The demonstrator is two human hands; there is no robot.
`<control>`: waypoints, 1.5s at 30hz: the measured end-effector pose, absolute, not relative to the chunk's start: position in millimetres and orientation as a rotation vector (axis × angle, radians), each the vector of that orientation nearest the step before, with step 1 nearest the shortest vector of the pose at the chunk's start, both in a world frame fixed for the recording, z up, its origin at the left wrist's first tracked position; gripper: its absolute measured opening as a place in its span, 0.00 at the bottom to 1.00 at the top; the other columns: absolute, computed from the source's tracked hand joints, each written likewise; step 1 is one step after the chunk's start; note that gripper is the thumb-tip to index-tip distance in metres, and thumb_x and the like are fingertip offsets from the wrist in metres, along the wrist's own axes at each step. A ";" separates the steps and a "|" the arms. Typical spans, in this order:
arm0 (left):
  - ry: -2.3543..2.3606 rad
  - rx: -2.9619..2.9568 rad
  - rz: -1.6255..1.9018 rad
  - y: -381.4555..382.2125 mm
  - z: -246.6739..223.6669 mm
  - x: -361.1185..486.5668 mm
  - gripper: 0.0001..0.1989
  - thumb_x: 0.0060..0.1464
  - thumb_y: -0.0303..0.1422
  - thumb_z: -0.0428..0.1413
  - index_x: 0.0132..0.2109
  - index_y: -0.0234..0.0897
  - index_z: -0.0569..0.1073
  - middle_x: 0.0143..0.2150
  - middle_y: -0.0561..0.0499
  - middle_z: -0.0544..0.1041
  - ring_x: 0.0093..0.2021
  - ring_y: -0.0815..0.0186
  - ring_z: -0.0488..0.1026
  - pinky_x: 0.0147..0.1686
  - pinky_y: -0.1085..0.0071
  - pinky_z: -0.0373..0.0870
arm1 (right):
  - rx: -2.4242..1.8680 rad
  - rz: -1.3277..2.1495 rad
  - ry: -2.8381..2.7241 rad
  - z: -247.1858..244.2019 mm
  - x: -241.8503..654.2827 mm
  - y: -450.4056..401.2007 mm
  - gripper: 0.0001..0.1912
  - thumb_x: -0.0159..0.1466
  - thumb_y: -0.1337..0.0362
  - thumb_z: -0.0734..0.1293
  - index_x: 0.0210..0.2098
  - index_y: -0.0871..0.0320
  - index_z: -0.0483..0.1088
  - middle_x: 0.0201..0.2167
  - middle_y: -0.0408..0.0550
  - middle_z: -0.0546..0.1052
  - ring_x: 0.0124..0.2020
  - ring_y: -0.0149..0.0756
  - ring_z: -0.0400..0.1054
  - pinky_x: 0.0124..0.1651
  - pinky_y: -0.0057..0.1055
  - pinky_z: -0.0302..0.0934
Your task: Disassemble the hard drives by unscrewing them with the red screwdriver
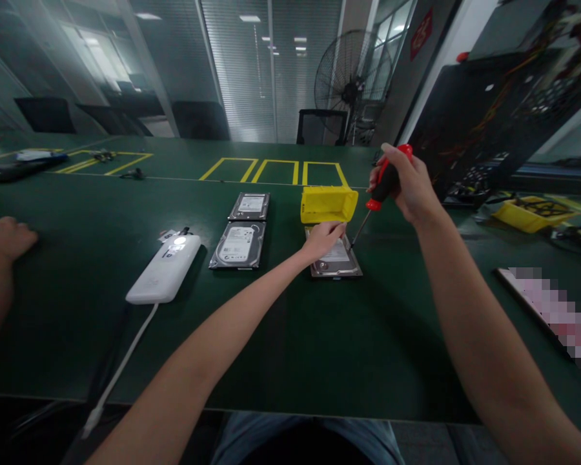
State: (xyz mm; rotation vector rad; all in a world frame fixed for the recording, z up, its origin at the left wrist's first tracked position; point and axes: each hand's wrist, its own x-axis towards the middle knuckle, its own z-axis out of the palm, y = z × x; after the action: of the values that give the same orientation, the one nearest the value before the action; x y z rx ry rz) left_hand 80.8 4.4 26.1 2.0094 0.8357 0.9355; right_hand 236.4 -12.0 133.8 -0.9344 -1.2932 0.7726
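A hard drive (341, 267) lies label side up on the green table in front of me. My left hand (323, 240) rests over its upper left part, fingers together and pressing on the drive; the fingertips are partly hidden. To the right, my right hand (407, 181) is wrapped round the handle of a red and black screwdriver (387, 183). Its thin shaft slants down to the left, and the tip meets the drive's right edge. Whether a screw sits there is too small to tell. Just behind the drive, a yellow plastic bin (328, 205) lies with its opening facing me.
Two more hard drives, a larger one (238, 245) and a smaller one (250, 205), lie to the left. Beside them is a white power bank (165, 270) with a cable. Another person's hand (7, 236) rests far left. At right are a yellow tray (527, 216) and a pixelated flat object (554, 313).
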 end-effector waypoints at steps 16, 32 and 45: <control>0.878 2.034 0.892 8.4 23.3 82.0 0.18 0.63 0.38 0.43 0.27 0.36 0.65 0.25 0.53 0.68 0.25 0.69 0.64 0.26 0.72 0.57 | -0.924 0.769 -1.312 133.0 238.2 -8.4 0.17 0.55 0.47 0.68 0.28 0.54 0.64 0.19 0.39 0.66 0.19 0.27 0.63 0.26 0.29 0.64; 0.902 2.050 0.874 6.1 26.4 82.0 0.19 0.64 0.39 0.42 0.27 0.35 0.66 0.25 0.53 0.68 0.25 0.69 0.65 0.27 0.72 0.58 | -0.871 0.489 -1.357 124.5 231.7 1.1 0.20 0.55 0.43 0.66 0.32 0.53 0.64 0.22 0.40 0.67 0.22 0.28 0.66 0.24 0.29 0.62; 0.938 2.042 1.025 4.2 26.6 79.1 0.14 0.63 0.37 0.44 0.36 0.35 0.71 0.35 0.50 0.74 0.37 0.64 0.70 0.37 0.69 0.64 | -0.780 0.405 -1.476 126.3 238.6 5.0 0.22 0.57 0.39 0.60 0.35 0.50 0.64 0.26 0.42 0.70 0.25 0.31 0.68 0.25 0.30 0.63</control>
State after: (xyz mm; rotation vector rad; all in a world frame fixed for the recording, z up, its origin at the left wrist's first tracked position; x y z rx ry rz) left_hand 79.1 4.2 26.6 2.0422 0.9380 1.0248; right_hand 238.6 5.0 126.3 -0.7804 -1.4762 0.4051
